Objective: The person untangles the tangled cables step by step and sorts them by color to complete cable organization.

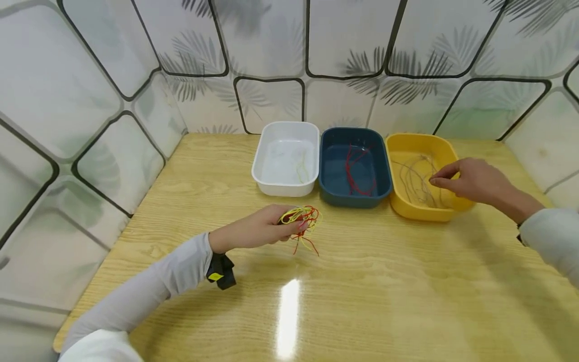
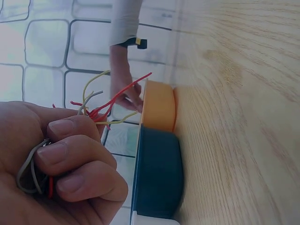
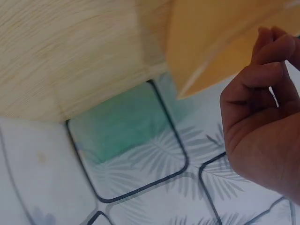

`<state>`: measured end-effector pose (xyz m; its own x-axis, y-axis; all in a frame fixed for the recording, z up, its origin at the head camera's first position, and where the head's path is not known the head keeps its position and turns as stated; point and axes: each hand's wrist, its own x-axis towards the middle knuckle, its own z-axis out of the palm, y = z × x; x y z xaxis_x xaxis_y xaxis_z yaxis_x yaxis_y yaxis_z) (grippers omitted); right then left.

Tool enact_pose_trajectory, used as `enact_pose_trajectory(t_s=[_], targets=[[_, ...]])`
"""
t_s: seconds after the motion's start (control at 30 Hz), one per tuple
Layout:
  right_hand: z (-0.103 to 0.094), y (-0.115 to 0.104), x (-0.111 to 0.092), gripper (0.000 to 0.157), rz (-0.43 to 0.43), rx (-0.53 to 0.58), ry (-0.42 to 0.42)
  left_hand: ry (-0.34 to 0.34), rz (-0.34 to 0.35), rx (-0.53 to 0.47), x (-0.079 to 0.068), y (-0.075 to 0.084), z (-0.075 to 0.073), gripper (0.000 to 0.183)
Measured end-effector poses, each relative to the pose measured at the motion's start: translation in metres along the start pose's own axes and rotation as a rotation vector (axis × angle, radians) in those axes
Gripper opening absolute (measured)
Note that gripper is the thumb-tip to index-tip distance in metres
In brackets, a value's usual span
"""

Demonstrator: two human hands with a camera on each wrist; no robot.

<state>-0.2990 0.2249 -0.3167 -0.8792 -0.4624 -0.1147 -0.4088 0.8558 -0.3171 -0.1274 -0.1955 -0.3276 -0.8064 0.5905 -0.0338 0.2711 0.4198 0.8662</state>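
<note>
My left hand (image 1: 267, 227) grips a tangled bundle of thin wires (image 1: 300, 216) above the table, in front of the white and blue bins. Red and yellow strands stick out past the fingers, and grey loops (image 2: 32, 171) show inside the palm in the left wrist view. Over the yellow bin (image 1: 422, 215) hangs my right hand (image 1: 481, 181), its fingers bent and the tips close together. Whether a strand is between those fingertips cannot be made out. Several grey wires (image 1: 418, 186) lie in that bin.
The white bin (image 1: 286, 190) holds a few pale yellow wires (image 1: 302, 168). Beside it, the dark blue bin (image 1: 355, 201) contains red wires (image 1: 349, 171). All three bins stand in a row on the wooden table (image 1: 362, 281), near the patterned wall (image 1: 339, 95).
</note>
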Motion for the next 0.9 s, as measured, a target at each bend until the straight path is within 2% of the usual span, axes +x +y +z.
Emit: enact_pose_trajectory(t_s=[0.13,0.2,0.27,0.33,0.43,0.53,0.6,0.73,0.9], targets=[[-0.002,-0.044,-0.004,0.044,-0.085,0.121,0.195,-0.006,0.006,0.022,0.005,0.004,0.0,0.026],[0.0,-0.073,-0.005,0.03,-0.193,0.169,0.289,-0.015,0.008,0.026,0.007,0.006,-0.001,0.025],[0.003,-0.103,-0.007,0.02,-0.316,0.205,0.328,-0.021,0.011,0.028,0.009,0.007,-0.001,0.026],[0.008,-0.13,-0.011,0.014,-0.434,0.253,0.296,-0.026,0.021,0.042,0.011,0.008,-0.001,0.027],[0.019,-0.166,-0.017,0.012,-0.545,0.365,0.156,-0.034,0.058,0.077,0.013,0.009,0.002,0.028],[0.033,-0.194,-0.023,0.016,-0.552,0.437,0.003,-0.055,0.094,0.102,0.015,0.009,0.007,0.025],[0.04,-0.206,-0.025,0.019,-0.535,0.443,-0.049,-0.074,0.105,0.094,0.014,0.008,0.01,0.023],[0.045,-0.214,-0.024,0.016,-0.53,0.425,-0.027,-0.088,0.11,0.089,0.014,0.008,0.011,0.02],[0.041,-0.213,-0.025,0.011,-0.585,0.507,0.01,-0.088,0.098,0.101,0.014,0.011,0.009,0.021]])
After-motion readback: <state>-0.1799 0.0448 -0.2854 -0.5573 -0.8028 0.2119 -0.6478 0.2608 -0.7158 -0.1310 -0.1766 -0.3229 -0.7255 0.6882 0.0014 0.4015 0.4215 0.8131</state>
